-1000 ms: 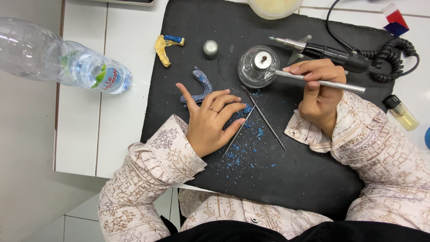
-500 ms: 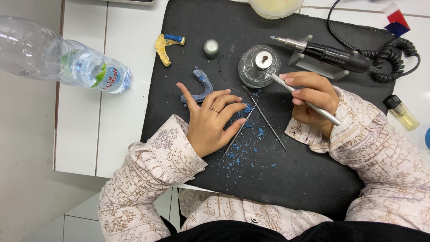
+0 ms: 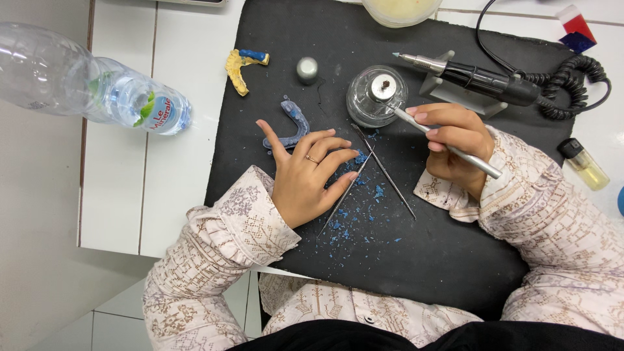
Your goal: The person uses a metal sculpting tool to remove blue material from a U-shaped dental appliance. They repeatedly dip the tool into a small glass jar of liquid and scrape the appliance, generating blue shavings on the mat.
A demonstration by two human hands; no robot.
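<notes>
The metal instrument [image 3: 448,148], a slim silver rod, sits in our right hand [image 3: 455,143], pinched pen-style between thumb and fingers, its tip reaching toward ten o'clock to the wick of the small glass burner [image 3: 376,96]. The burner stands on the black mat [image 3: 455,260] at about eleven o'clock from that hand.

Our left hand [image 3: 305,175] lies flat on the mat, fingers spread and released, holding nothing; its fingertips rest just beside the blue wax arch [image 3: 289,127], which lies at twelve o'clock from the palm. Two thin probes [image 3: 383,170] cross each other between the hands, one touching the little finger of the left hand. Blue wax shavings [image 3: 351,221] are scattered at five o'clock from the left hand.

At ten o'clock from the burner we see a small metal cap [image 3: 307,69], and further that way a yellow dental cast [image 3: 238,70]. A motor handpiece [image 3: 481,77] rests on its stand at twelve o'clock from the right hand, with a lighter [image 3: 585,164] at three o'clock. A plastic water bottle [image 3: 91,91] lies on the white tiles at nine o'clock.
</notes>
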